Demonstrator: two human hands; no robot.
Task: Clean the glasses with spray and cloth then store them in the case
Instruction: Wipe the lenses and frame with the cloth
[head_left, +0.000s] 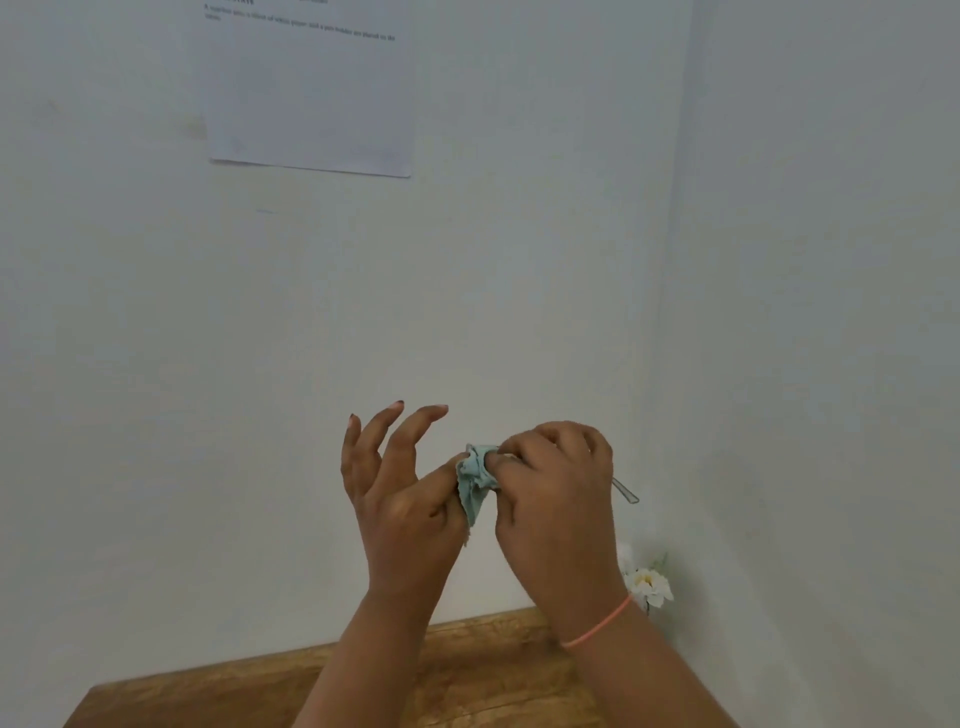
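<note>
Both hands are raised in front of the white wall, above the table. My left hand pinches a crumpled pale green cloth between thumb and forefinger, its other fingers spread upward. My right hand is curled round the glasses, which are almost wholly hidden; only a thin temple tip sticks out to the right of the hand. The cloth is wrapped over the part of the glasses between the two hands. No spray bottle or case is in view.
A brown wooden table edge runs along the bottom. White artificial flowers stand in the corner at the right. A printed paper sheet hangs on the wall at the top.
</note>
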